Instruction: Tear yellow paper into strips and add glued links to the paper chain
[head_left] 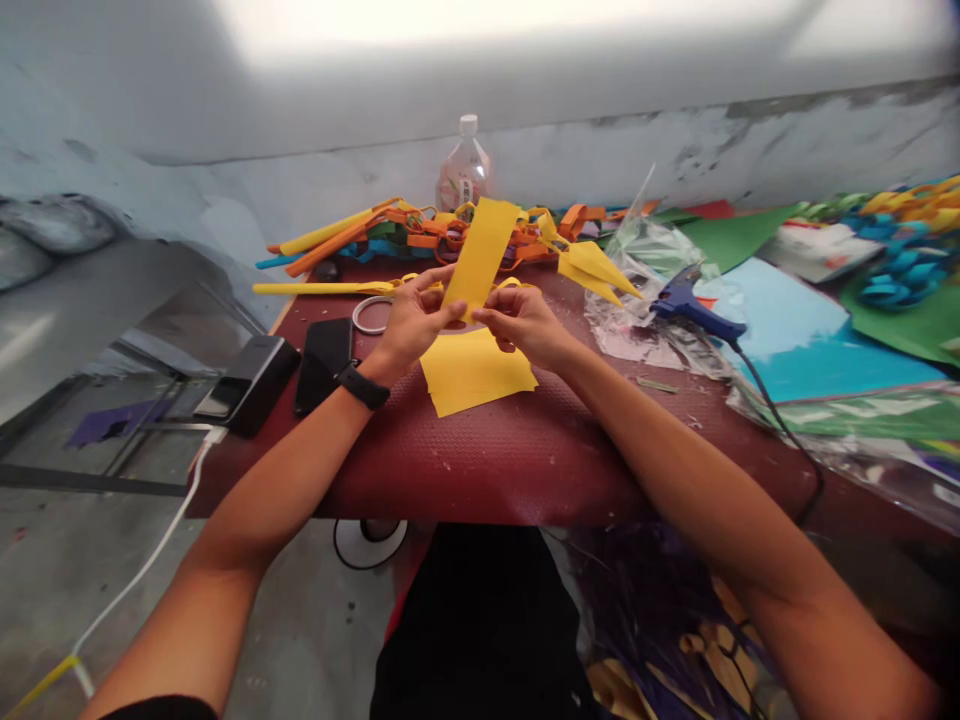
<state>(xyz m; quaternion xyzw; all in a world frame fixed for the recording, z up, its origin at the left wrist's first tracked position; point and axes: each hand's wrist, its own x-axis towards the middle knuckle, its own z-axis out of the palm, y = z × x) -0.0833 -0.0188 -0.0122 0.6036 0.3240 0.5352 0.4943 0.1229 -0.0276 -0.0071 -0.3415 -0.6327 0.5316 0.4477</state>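
Note:
A yellow paper strip [484, 245] is raised above the table, tilted up and away from me. My left hand [418, 318] grips its lower left edge, thumb on the near face. At its lower right corner, the fingertips of my right hand [523, 322] pinch the paper. Just below both hands lie stacked yellow paper pieces [480, 375] on the dark red table [495, 460]. A thin rolled yellow paper stick [322, 288] and a white ring [369, 315] rest left of my left hand. Folded yellow paper pieces [596, 268] sit beyond my right hand.
Paper chains [442, 235] and a clear bottle [466, 170] stand at the back. On the right are a blue glue gun [697, 305] with a cord, clear plastic wrap [645, 260] and blue sheets [825, 340]. A phone [324, 365] and a black box [262, 375] lie left.

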